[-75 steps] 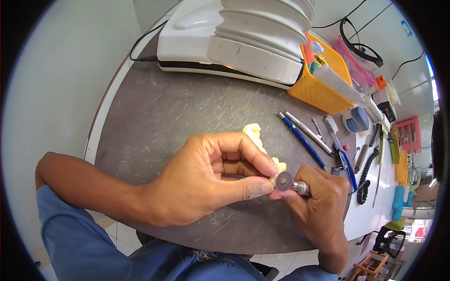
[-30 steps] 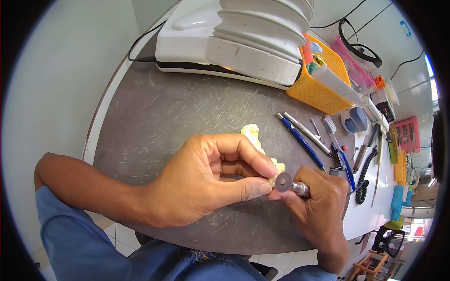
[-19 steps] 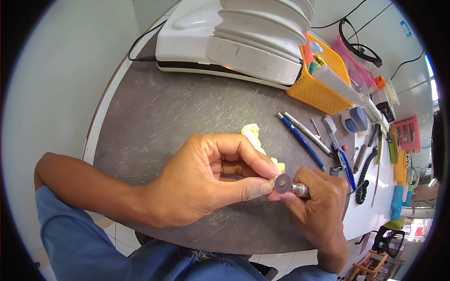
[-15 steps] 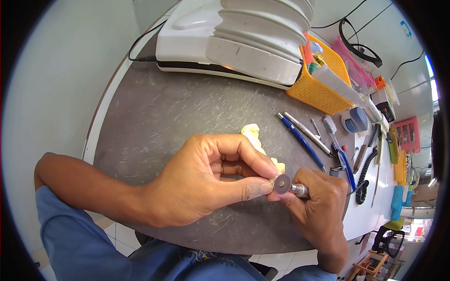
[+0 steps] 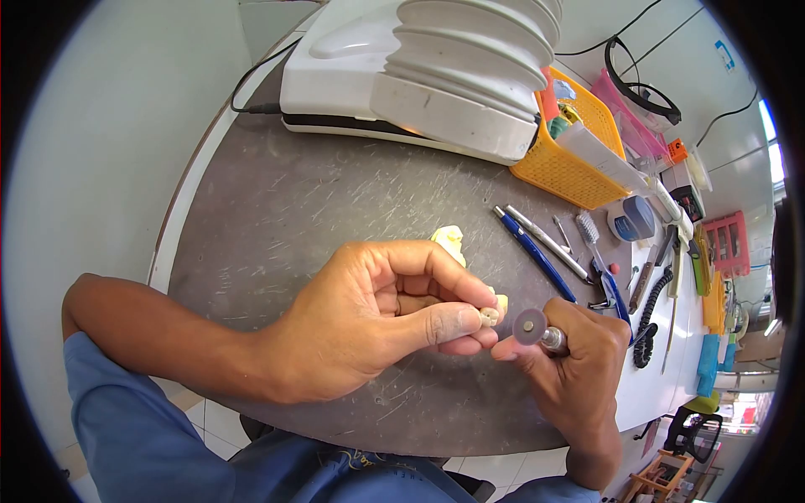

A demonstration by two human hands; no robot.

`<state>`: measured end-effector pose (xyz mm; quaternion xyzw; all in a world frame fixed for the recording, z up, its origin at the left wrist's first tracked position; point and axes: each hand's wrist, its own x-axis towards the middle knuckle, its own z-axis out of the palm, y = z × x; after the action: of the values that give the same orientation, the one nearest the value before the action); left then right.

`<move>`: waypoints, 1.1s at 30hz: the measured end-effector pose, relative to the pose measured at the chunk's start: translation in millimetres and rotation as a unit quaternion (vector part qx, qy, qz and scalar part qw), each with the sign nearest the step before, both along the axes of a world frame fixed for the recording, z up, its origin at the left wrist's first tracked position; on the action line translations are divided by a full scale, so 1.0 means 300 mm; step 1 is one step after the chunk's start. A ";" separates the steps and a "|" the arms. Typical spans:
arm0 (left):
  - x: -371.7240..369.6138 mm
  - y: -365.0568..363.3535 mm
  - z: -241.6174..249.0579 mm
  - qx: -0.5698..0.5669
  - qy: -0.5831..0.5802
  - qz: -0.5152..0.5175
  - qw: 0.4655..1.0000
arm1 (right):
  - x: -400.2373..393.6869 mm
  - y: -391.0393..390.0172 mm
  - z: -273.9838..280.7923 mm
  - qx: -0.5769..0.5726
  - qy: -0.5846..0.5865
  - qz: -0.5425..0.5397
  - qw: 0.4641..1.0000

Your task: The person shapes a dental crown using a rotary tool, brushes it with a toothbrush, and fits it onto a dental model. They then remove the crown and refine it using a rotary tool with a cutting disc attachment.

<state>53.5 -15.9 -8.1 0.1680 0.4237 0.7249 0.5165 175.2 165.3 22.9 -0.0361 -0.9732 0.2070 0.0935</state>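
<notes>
Between the thumb and fingertips of my left hand is a small beige, tooth-shaped piece that looks like a dental crown. My right hand is wrapped round a metal rotary handpiece tipped with a flat purplish grinding disc. A short gap separates the disc from the crown, and the right thumb tip comes close to the left fingertips. Behind the left fingers, pale yellow dental models lie on the grey worktop, partly hidden by the hand.
At the back stands a white machine with a ribbed hose. Beside it is a yellow basket with mixed items. To the right lie a blue pen, a silver pen-like tool, a brush and a coiled black cord.
The disc has moved right, away from the left fingertips, with the right hand. The left fingers have shifted, so the crown now shows between them.
</notes>
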 end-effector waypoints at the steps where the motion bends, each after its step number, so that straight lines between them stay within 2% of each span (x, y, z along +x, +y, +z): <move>1: 0.000 0.000 -0.001 0.001 0.001 0.000 1.000 | 0.000 0.000 0.000 0.000 0.000 0.002 1.000; 8: 0.001 0.001 -0.007 0.005 0.001 0.005 1.000 | 0.000 -0.001 0.005 0.009 0.006 -0.012 1.000; 10: 0.001 0.002 -0.013 0.017 -0.003 0.003 1.000 | 0.004 -0.005 -0.003 -0.056 0.009 -0.065 0.996; 16: 0.006 0.004 -0.009 0.030 0.043 -0.005 0.999 | -0.029 -0.012 0.025 -0.025 0.008 -0.004 1.000; 20: 0.010 0.003 -0.001 0.035 0.042 -0.015 0.998 | -0.033 -0.031 0.039 -0.066 -0.032 -0.039 0.997; 22: 0.010 0.002 -0.004 0.019 0.038 -0.013 0.999 | -0.025 -0.024 0.030 -0.040 0.017 -0.065 0.997; 28: 0.008 0.000 -0.011 0.013 0.035 -0.013 0.999 | -0.016 0.007 0.025 -0.050 0.053 -0.100 0.992; 33: 0.004 0.001 -0.008 0.011 0.031 -0.016 0.999 | -0.021 0.018 0.016 -0.017 0.046 -0.113 0.992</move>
<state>54.7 -15.6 -10.5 0.2031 0.4291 0.7155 0.5125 168.9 170.7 27.6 -0.1376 -0.9539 0.2134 0.1601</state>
